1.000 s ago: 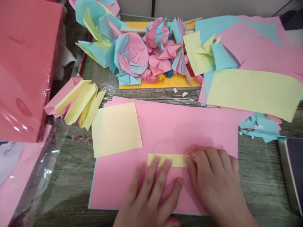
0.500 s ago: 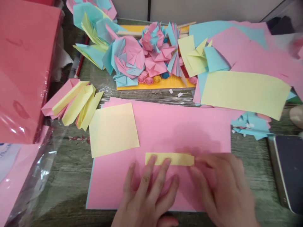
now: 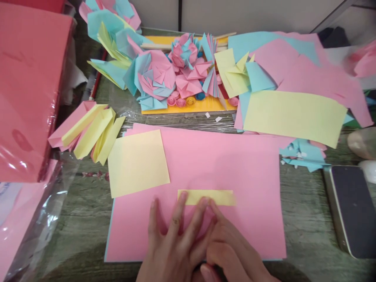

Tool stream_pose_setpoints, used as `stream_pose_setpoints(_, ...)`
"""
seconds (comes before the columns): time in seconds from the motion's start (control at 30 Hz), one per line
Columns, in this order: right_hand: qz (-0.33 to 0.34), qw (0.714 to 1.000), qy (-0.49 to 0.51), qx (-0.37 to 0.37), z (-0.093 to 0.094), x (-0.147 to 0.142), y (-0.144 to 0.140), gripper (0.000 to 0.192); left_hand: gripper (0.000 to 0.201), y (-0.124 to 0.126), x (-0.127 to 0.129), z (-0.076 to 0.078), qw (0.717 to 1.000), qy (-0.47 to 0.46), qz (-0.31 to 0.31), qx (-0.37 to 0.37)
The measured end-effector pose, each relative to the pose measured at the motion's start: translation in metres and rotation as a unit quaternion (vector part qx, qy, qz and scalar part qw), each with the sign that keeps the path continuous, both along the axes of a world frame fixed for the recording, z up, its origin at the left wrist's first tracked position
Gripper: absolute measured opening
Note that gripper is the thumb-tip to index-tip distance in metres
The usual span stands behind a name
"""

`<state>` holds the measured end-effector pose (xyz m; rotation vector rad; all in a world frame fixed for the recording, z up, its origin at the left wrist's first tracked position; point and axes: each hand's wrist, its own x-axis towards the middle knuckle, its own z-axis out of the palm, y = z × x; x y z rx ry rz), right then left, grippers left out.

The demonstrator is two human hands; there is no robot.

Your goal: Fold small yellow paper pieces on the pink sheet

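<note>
Where hands (image 3: 194, 239) meet, yellow strip (image 3: 205, 197) touches fingertips.

Under my left hand (image 3: 173, 243) lies a matt yellow paper strip (image 3: 205, 197) on smooth pink paper sheets (image 3: 235, 164). The table (image 3: 305, 219) at three o'clock looks like rough grey wood; the phone (image 3: 351, 209) shows glossy glass, and glossy plastic wrap (image 3: 44, 231) sits at nine.

I see my left hand (image 3: 173, 243) flat on the big pink sheet (image 3: 235, 164), its fingers touching the small yellow strip (image 3: 211, 197). My right hand (image 3: 232, 250) is tucked right beside it, touching the strip too. A yellow square (image 3: 136, 162) lies near. Paper flowers (image 3: 176, 74) sit at the back of the counter (image 3: 302, 219). A phone (image 3: 351, 209) lies on the right.
</note>
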<state>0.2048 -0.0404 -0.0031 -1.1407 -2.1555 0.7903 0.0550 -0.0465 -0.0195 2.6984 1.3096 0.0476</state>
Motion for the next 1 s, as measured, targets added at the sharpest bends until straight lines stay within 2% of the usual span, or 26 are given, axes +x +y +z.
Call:
stream_pose_setpoints(0.23, -0.066, 0.993, -0.064, 0.069, 0.0, -0.002, -0.001, 0.014, 0.05, 0.0, 0.002, -0.001, 1.0, -0.013, 0.016, -0.005)
stream_pose_setpoints(0.37, -0.096, 0.989, -0.087, 0.072, 0.003, 0.0, -0.001, 0.013, 0.049, 0.002, 0.001, 0.0, 1.0, 0.003, -0.016, -0.005)
stream_pose_setpoints(0.47, -0.12, 0.985, -0.1, 0.069, 0.006, 0.001, -0.002, 0.011, 0.047, 0.002, 0.002, 0.001, 1.0, 0.002, -0.008, -0.004)
stream_pose_setpoints(0.6, -0.106, 0.985, -0.121, 0.066, 0.008, 0.0, -0.006, 0.011, 0.043, 0.001, 0.004, 0.004, 1.0, 0.003, 0.002, 0.0)
stream_pose_setpoints(0.7, -0.061, 0.987, -0.122, 0.088, 0.005, -0.002, -0.007, 0.013, 0.043, 0.0, 0.004, 0.005, 1.0, 0.018, -0.006, 0.004)
stream_pose_setpoints(0.8, -0.014, 0.993, -0.074, 0.086, 0.001, -0.006, -0.006, 0.019, 0.045, 0.001, 0.004, 0.004, 0.999, 0.032, -0.016, 0.009)
stream_pose_setpoints(0.9, -0.033, 0.997, -0.035, 0.059, -0.001, -0.01, -0.002, 0.022, 0.048, 0.002, 0.003, 0.005, 0.999, 0.029, -0.02, 0.016)
stream_pose_setpoints(1.0, -0.076, 0.994, -0.052, 0.065, 0.002, -0.011, 0.001, 0.021, 0.051, 0.002, 0.003, 0.005, 1.0, 0.002, -0.018, 0.013)
